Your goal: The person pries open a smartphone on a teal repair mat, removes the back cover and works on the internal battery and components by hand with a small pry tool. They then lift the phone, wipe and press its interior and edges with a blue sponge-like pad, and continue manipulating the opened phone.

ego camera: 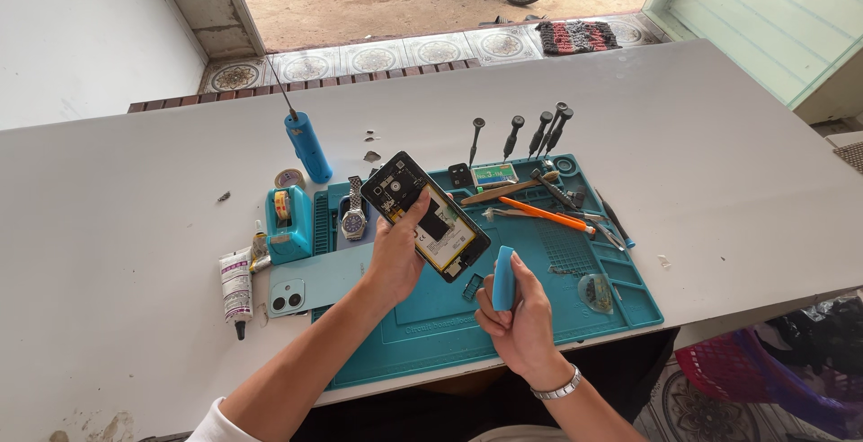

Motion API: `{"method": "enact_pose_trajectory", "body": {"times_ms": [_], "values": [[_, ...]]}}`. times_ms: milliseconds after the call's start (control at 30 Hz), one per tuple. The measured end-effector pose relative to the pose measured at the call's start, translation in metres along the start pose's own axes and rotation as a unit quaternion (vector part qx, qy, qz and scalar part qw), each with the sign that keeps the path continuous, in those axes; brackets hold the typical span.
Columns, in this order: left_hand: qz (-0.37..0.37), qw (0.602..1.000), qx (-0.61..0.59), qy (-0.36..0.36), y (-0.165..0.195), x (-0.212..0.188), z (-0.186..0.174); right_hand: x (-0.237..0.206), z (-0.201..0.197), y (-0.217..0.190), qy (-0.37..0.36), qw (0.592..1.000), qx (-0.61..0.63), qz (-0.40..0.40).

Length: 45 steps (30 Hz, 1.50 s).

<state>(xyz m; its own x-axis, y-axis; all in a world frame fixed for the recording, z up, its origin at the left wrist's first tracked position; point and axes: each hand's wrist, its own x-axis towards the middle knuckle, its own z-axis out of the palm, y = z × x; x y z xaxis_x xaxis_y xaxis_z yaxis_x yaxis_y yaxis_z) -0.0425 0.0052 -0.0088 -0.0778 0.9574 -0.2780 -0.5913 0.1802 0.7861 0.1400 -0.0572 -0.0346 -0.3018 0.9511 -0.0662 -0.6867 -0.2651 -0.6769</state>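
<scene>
Left hand [395,258] clamps the opened phone [425,215] by its edges: light, rigid, fragile innards exposed. Right hand [517,316], just beside, wraps the blue tool [504,278].

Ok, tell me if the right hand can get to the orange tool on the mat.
Probably yes, but not freely. The right hand is closed around a blue tool. The orange tool lies uncovered on the mat just beyond it, nothing between them. The hand would likely need to put the blue tool down first.
</scene>
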Motion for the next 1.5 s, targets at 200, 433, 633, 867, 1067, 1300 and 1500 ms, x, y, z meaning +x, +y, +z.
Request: {"method": "enact_pose_trajectory", "body": {"times_ms": [200,433,633,867,1067,1300,1500], "values": [[0.012,0.999,-0.010,-0.040,0.002,-0.004,0.002,0.001,-0.002,0.000,-0.017,1.000,0.001,-0.005],[0.005,0.999,-0.019,-0.041,0.001,-0.004,0.001,-0.001,-0.001,0.000,-0.005,1.000,-0.021,-0.019],[-0.016,1.000,-0.013,-0.021,0.002,-0.002,0.000,-0.001,0.000,0.000,-0.013,0.999,-0.017,-0.028],[-0.057,0.998,-0.037,-0.012,0.004,0.001,-0.001,-0.003,0.000,-0.001,-0.039,0.999,-0.010,-0.031],[-0.065,0.997,-0.034,-0.020,0.003,0.004,-0.004,-0.004,0.000,0.000,-0.048,0.998,-0.009,-0.027],[-0.064,0.997,-0.017,-0.035,0.007,-0.001,-0.001,-0.004,-0.004,0.001,-0.055,0.998,0.000,-0.026],[-0.044,0.994,0.034,-0.089,0.012,-0.008,0.001,0.002,-0.014,0.003,-0.061,0.996,0.065,0.001]]}}
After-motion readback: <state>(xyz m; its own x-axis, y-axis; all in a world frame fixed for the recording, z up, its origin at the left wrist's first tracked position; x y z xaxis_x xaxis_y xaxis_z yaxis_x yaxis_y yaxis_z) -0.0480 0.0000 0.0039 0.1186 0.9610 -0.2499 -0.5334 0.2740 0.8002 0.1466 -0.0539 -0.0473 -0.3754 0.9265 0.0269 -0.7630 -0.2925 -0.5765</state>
